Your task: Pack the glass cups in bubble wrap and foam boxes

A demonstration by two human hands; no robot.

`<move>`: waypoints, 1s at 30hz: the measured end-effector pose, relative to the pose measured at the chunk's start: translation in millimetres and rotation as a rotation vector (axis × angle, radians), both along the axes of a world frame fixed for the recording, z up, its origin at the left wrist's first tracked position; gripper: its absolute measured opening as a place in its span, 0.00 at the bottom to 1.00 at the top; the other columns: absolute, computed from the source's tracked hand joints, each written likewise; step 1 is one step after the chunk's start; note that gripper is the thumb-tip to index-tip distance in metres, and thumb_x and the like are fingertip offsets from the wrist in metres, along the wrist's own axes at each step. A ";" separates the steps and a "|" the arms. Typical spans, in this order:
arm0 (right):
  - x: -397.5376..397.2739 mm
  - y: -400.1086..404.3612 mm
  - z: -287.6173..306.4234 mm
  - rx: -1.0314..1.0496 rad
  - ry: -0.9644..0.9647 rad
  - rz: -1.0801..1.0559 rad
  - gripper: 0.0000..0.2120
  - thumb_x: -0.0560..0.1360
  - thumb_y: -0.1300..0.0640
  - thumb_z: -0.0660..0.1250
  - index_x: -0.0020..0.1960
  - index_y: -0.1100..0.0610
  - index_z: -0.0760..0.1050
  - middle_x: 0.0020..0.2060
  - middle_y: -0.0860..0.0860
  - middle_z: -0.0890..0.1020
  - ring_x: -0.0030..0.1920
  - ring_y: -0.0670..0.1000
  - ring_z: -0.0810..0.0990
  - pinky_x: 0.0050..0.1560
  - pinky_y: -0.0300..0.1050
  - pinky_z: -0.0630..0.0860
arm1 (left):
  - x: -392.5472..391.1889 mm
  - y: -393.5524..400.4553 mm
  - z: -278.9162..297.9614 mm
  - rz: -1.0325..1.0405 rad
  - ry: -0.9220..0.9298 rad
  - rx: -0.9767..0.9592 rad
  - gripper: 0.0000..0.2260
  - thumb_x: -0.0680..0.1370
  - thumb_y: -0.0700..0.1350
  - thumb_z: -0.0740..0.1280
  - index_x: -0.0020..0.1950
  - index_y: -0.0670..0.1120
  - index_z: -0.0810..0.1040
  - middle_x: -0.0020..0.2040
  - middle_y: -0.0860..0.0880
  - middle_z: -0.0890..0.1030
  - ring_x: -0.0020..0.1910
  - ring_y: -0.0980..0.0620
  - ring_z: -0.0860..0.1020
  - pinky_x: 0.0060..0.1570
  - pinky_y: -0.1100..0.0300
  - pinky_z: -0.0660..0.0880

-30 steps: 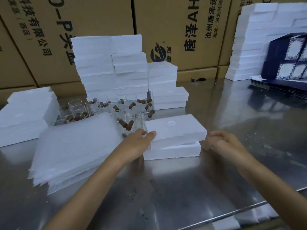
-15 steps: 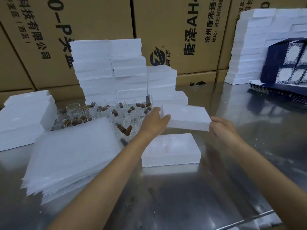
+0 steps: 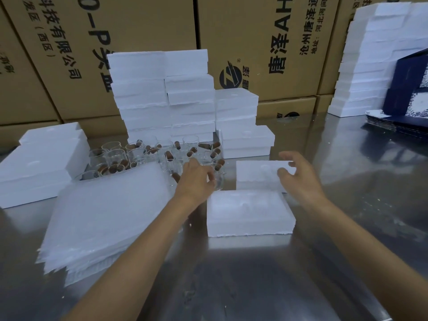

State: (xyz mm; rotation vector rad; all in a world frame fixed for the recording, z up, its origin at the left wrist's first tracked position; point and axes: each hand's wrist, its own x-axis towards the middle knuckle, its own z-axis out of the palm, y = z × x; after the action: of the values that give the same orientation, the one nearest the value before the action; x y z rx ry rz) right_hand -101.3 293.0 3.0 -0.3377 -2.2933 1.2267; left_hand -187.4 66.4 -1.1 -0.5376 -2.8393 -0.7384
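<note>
Several glass cups [image 3: 162,156] with brown cork stoppers stand in a cluster behind a stack of bubble wrap sheets [image 3: 108,214]. My left hand [image 3: 196,179] reaches over the nearest cup [image 3: 219,183], its loosely curled fingertips right beside the glass. An open foam box base [image 3: 250,214] lies at the centre of the table. Its foam lid [image 3: 257,176] lies flat just behind it. My right hand [image 3: 298,174] hovers over the lid's right end with fingers spread and the thumb above the top face.
Stacks of white foam boxes stand behind the cups [image 3: 166,98], at the left [image 3: 39,163] and at the far right [image 3: 370,61]. Dark blue gift boxes [image 3: 407,93] sit at the right. Big cardboard cartons [image 3: 266,42] wall off the back of the steel table [image 3: 231,286].
Both hands lifted the lid off the foam box and set it down behind the base. My left hand then left the lid and moved left to the cups.
</note>
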 end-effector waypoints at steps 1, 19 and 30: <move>-2.3 -8.7 2.2 0.043 0.011 0.029 0.21 0.78 0.61 0.62 0.70 0.51 0.70 0.66 0.44 0.73 0.65 0.46 0.69 0.56 0.39 0.65 | 0.1 -0.1 -0.5 -0.012 -0.004 0.022 0.02 0.79 0.45 0.68 0.50 0.48 0.81 0.53 0.46 0.67 0.63 0.44 0.67 0.62 0.55 0.68; 3.2 -64.3 18.3 0.744 -0.105 0.376 0.04 0.82 0.56 0.57 0.49 0.51 0.64 0.43 0.50 0.79 0.41 0.54 0.76 0.41 0.53 0.75 | 35.3 -93.3 44.3 -0.035 0.087 0.156 0.15 0.81 0.44 0.65 0.64 0.57 0.67 0.60 0.52 0.73 0.52 0.56 0.76 0.44 0.66 0.70; 36.5 -93.8 39.9 0.150 -0.117 0.523 0.20 0.82 0.48 0.59 0.50 0.66 0.71 0.34 0.51 0.71 0.36 0.49 0.68 0.38 0.44 0.67 | 35.3 -135.2 36.3 0.134 -0.034 0.217 0.07 0.82 0.43 0.63 0.45 0.50 0.77 0.45 0.54 0.78 0.42 0.59 0.74 0.39 0.62 0.68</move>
State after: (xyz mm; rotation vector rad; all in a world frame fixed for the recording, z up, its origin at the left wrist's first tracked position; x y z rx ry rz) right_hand -64.8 199.2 42.9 0.2720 -2.6549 1.2825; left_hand -152.1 -68.7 35.2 -0.3015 -2.7448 -1.0211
